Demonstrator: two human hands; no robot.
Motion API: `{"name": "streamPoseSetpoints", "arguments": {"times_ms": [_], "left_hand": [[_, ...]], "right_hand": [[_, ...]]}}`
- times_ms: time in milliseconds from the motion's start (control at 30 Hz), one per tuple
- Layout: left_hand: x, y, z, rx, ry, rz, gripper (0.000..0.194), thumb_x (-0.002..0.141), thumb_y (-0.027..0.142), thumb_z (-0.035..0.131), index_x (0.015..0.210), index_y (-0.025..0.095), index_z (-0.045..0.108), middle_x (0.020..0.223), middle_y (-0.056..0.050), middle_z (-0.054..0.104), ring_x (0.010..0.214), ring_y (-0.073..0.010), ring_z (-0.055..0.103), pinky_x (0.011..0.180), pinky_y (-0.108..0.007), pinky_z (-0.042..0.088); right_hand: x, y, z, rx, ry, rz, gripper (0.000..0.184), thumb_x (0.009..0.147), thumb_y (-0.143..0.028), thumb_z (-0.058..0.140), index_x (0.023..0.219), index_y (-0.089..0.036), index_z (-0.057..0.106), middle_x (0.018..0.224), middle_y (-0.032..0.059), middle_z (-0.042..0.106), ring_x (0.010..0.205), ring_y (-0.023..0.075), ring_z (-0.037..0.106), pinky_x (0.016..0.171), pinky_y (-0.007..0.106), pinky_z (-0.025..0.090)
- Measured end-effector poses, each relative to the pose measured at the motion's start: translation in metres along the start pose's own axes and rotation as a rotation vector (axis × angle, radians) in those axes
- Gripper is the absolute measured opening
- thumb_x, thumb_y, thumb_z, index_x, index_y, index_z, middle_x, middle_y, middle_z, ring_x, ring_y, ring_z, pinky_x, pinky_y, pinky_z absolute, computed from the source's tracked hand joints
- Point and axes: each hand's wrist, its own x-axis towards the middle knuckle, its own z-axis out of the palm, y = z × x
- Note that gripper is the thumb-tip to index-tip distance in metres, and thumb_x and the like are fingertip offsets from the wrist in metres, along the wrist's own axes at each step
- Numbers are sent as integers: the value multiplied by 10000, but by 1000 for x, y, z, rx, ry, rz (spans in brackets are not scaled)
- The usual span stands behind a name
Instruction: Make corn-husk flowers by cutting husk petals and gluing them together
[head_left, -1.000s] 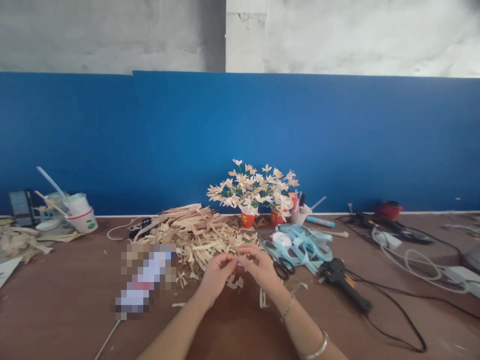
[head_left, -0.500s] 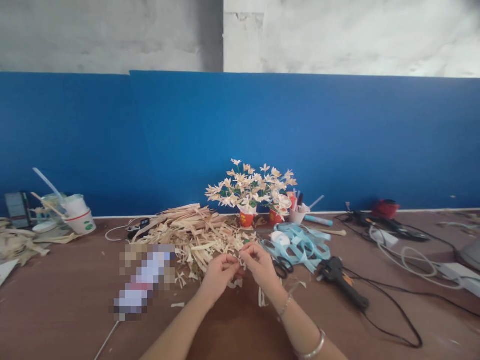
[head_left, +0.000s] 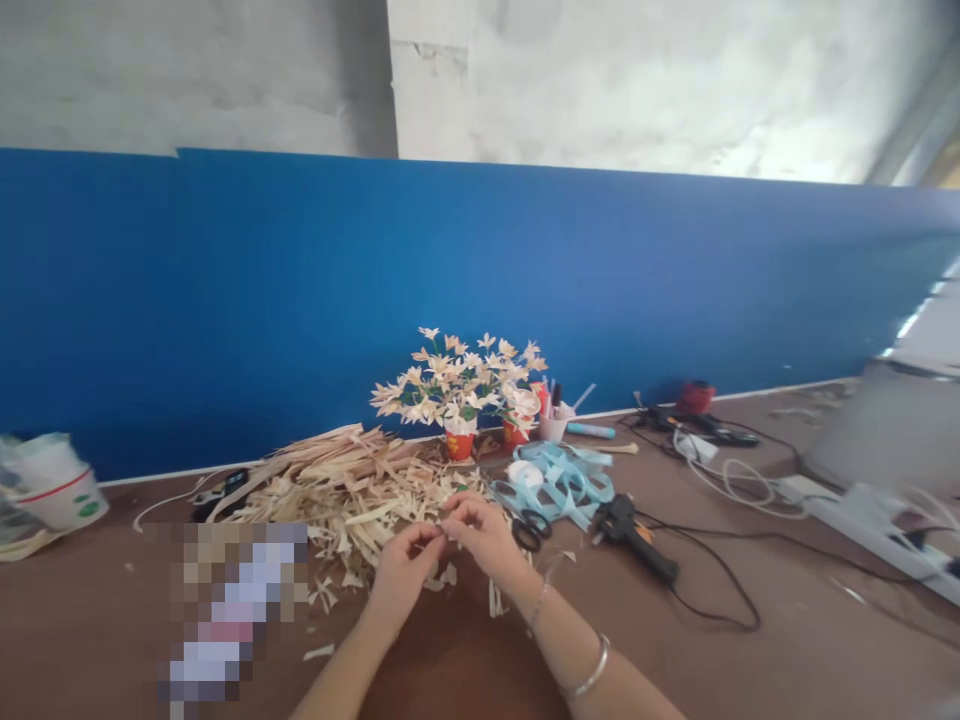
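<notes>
My left hand (head_left: 407, 572) and my right hand (head_left: 484, 537) meet fingertip to fingertip above the front edge of a pile of dry husk strips (head_left: 375, 490). Both are pinched closed. Whatever sits between the fingers is too small to make out. Behind the pile stand pale husk flowers (head_left: 457, 375) on green stems, in a red pot (head_left: 459, 444) and a second red pot (head_left: 516, 432). Black scissors (head_left: 531, 530) lie just right of my right hand, beside a tangle of light blue ribbon (head_left: 566, 485).
A black glue gun (head_left: 636, 540) with its cord lies to the right, and a white power strip (head_left: 862, 530) farther right. A white cup (head_left: 553, 428) holds pens. At the left stand a white tub (head_left: 64, 500) and a blurred-out object (head_left: 232, 620). A blue partition (head_left: 300, 300) closes off the back.
My view has turned to the right, so the table's things appear shifted left. The hands stay together with fingertips pinched, now closer to each other.
</notes>
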Motion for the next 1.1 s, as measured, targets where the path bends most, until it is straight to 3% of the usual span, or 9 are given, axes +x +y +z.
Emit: {"name": "streamPoseSetpoints", "arguments": {"times_ms": [167, 300, 367, 433, 600, 700, 933, 1000, 1100], "left_hand": [[3, -2, -3, 235, 64, 243, 218, 717, 346, 541, 588, 177, 587, 653, -14, 585, 665, -165, 531, 633, -263, 403], [4, -8, -5, 267, 117, 278, 213, 726, 356, 541, 618, 184, 608, 697, -24, 610, 691, -177, 554, 622, -266, 412], [5, -12, -6, 260, 137, 253, 236, 734, 386, 540, 639, 185, 620, 686, -19, 612, 662, -171, 551, 594, -258, 411], [6, -16, -7, 242, 160, 217, 255, 729, 418, 550, 667, 185, 633, 674, -14, 615, 647, -169, 549, 585, -255, 416], [9, -22, -8, 189, 175, 153, 301, 706, 469, 569, 704, 178, 645, 661, -8, 616, 617, -162, 540, 569, -248, 424], [9, -24, -7, 167, 169, 131, 322, 700, 487, 570, 716, 175, 647, 659, -7, 609, 598, -155, 529, 562, -247, 429], [7, -18, -8, 186, 183, 117, 329, 695, 495, 566, 718, 177, 651, 655, -11, 614, 572, -156, 515, 570, -260, 433], [7, -18, -8, 181, 196, 126, 327, 687, 493, 572, 710, 176, 651, 645, -9, 609, 570, -157, 514, 571, -260, 430], [8, -19, -7, 141, 205, 127, 323, 677, 487, 582, 706, 172, 648, 639, -4, 600, 566, -150, 508, 566, -253, 423]], "right_hand": [[-1, -2, 5, -108, 51, -79, 167, 699, -169, 611, 555, -161, 528, 854, 26, 579, 797, 144, 568, 776, 270, 414], [4, -14, -5, -372, 3, -52, 100, 742, -239, 587, 672, -169, 593, 865, 33, 616, 833, 158, 575, 733, 247, 421], [8, -24, -27, -644, 22, 25, 137, 780, -285, 545, 814, -177, 623, 842, 35, 634, 811, 160, 580, 715, 243, 421], [6, -34, -61, -1035, 75, 224, 162, 783, -293, 533, 869, -200, 634, 846, 35, 644, 812, 160, 587, 711, 235, 417], [-26, -35, -148, -1375, 297, 597, 203, 688, -193, 589, 872, -127, 640, 938, 182, 602, 949, 325, 549, 757, 405, 395], [-48, -21, -169, -1455, 341, 701, 258, 679, -111, 564, 930, -83, 612, 963, 215, 572, 958, 350, 546, 761, 439, 388], [-58, 4, -178, -1461, 351, 667, 273, 703, -150, 520, 964, -72, 538, 970, 168, 502, 894, 285, 572, 701, 343, 418], [-57, 8, -187, -1412, 419, 624, 284, 714, -195, 518, 973, -77, 517, 976, 154, 486, 866, 258, 573, 693, 320, 419], [-55, 10, -201, -1254, 634, 479, 289, 719, -274, 529, 948, -100, 517, 953, 136, 491, 811, 236, 563, 685, 318, 421]]}}
